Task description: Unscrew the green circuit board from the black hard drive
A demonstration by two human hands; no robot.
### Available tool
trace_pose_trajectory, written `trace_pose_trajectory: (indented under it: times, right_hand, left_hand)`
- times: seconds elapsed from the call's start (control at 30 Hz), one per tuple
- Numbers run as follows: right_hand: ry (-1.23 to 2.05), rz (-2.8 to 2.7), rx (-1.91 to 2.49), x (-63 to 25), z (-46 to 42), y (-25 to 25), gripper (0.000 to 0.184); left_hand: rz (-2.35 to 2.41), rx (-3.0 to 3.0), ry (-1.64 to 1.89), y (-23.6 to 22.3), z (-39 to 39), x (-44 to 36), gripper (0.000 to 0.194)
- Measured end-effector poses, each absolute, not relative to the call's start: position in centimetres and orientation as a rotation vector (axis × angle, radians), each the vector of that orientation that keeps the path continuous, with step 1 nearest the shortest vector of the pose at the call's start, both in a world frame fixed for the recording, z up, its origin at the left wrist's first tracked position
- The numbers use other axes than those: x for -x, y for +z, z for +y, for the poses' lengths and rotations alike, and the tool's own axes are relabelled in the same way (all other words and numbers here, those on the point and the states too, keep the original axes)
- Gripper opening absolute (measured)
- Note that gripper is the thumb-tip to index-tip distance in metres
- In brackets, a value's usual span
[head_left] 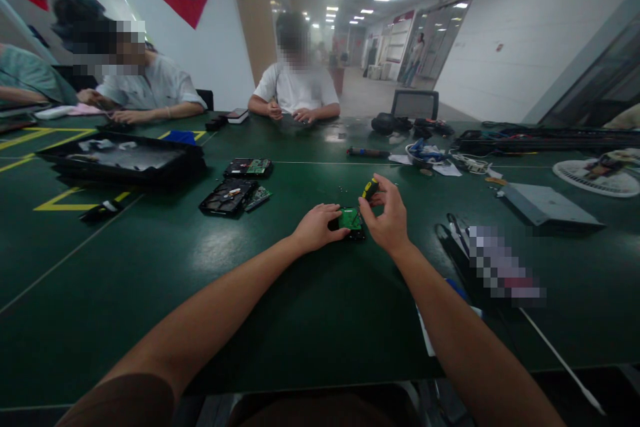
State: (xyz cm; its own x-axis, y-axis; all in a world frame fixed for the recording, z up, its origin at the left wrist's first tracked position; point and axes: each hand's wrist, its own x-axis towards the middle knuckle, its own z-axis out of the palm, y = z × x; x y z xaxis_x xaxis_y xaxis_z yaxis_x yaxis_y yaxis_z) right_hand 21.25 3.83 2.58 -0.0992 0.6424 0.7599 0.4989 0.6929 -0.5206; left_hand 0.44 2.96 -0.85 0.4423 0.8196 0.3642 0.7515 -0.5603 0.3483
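A hard drive (351,219) lies on the green table in front of me, its green circuit board facing up. My left hand (319,227) grips the drive from its left side, with the thumb along the near edge and the fingers at the far edge. In my right hand (387,217) is a yellow and black screwdriver (370,189), pinched at its handle and tilted. Its shaft points down at the board, though I cannot tell whether the tip sits in a screw. A few tiny screws (342,189) lie just beyond the drive.
Left of my hands sit another hard drive (249,167), an opened drive casing (227,197) and a loose circuit board (259,199). A black tray (123,159) stands farther left. At right are a grey metal panel (550,205) and a white fan grille (595,177). A person (295,90) sits opposite.
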Motion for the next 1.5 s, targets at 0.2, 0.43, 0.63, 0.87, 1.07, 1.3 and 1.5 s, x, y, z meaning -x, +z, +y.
trace_pose_trajectory:
  times: [0.2, 0.43, 0.63, 0.87, 1.07, 1.3, 1.5]
  right_hand:
    - [0.16, -1.781, 0.908, -21.32, 3.6, 2.82, 0.059]
    - [0.311, -1.748, 0.928, -21.23, 3.73, 2.6, 0.064]
    - [0.212, -1.759, 0.954, -21.33, 3.89, 2.6, 0.065]
    - [0.375, -1.751, 0.914, -21.48, 3.7, 2.64, 0.059]
    - [0.2, -1.749, 0.949, -21.68, 3.58, 2.7, 0.06]
    - [0.238, -1.8, 0.903, -21.7, 3.38, 2.88, 0.061]
    - [0.166, -1.788, 0.928, -21.82, 3.39, 2.97, 0.06]
  left_hand:
    - [1.396, -2.546, 0.762, -0.83, 3.02, -0.45, 0.055]
    - [1.408, -2.529, 0.75, -0.98, 3.05, -0.46, 0.055]
    - [1.398, -2.538, 0.751, -0.83, 2.97, -0.49, 0.055]
    - [1.422, -2.517, 0.743, -1.04, 3.04, -0.66, 0.059]
    - [1.407, -2.513, 0.736, -0.58, 2.79, -0.87, 0.058]
    - [1.414, -2.517, 0.727, -0.17, 2.6, -1.06, 0.057]
    - [1.403, -2.516, 0.754, -0.28, 2.64, -1.15, 0.055]
